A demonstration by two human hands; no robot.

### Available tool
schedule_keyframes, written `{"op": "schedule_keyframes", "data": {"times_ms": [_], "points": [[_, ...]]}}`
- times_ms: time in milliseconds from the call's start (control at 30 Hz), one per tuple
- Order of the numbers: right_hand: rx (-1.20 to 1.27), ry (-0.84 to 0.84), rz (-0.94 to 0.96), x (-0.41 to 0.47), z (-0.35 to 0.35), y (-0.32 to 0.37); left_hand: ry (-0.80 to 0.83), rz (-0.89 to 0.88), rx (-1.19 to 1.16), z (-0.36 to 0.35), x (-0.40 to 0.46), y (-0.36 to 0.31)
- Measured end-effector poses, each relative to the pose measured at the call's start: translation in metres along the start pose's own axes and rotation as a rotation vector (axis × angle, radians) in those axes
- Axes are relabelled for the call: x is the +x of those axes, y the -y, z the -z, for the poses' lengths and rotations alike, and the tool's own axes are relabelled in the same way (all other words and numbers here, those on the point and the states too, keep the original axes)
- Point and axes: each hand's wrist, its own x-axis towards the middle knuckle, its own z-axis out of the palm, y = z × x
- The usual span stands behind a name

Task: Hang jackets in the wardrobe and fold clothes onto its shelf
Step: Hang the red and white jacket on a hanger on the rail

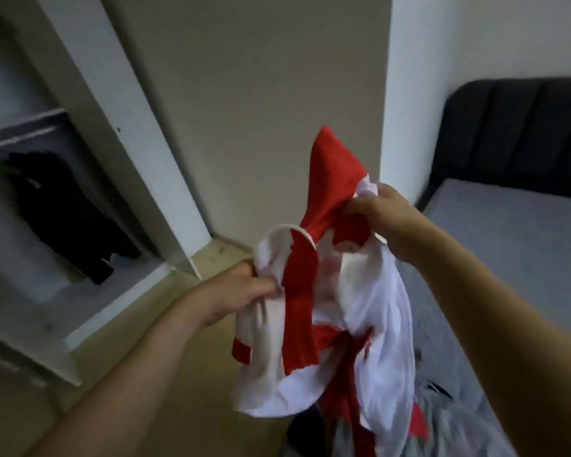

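A red and white jacket point(373, 311) hangs bunched in the air in front of me, its red hood sticking up. My left hand point(241, 291) grips its white edge on the left side. My right hand point(379, 216) pinches the fabric higher up, near the hood. The open white wardrobe point(119, 179) stands at the left. A dark garment point(70, 212) hangs inside it under a rail and a shelf point(23, 122).
A bed with a grey mattress point(508, 245) and a dark padded headboard point(521, 133) is on the right. More clothes point(442, 420) lie on the bed's near part below the jacket. The floor point(192, 374) is light wood. A beige wall fills the middle.
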Motion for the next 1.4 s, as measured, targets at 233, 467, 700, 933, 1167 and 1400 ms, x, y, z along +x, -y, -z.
{"op": "schedule_keyframes", "data": {"times_ms": [233, 467, 700, 933, 1167, 1400], "points": [[-0.362, 0.118, 0.35, 0.112, -0.203, 0.103, 0.092, 0.13, 0.701, 0.181, -0.029, 0.09], [-0.639, 0.321, 0.547, 0.199, -0.358, 0.172, -0.733, -0.178, -0.191, 0.307, 0.02, 0.128], [-0.789, 0.169, 0.781, 0.328, -0.465, 0.169, -0.876, -0.095, -0.116, 0.44, 0.07, 0.198], [-0.364, -0.049, 0.468, 0.467, -0.547, 0.133, -0.975, 0.324, -0.285, 0.573, 0.059, 0.31], [-0.26, 0.327, 0.444, 0.526, -0.666, 0.117, -0.923, 0.063, -0.288, 0.696, 0.109, 0.317], [-0.069, 0.468, 0.503, 0.593, -0.797, 0.135, -0.514, 0.137, -0.232, 0.75, 0.237, 0.434]]}}
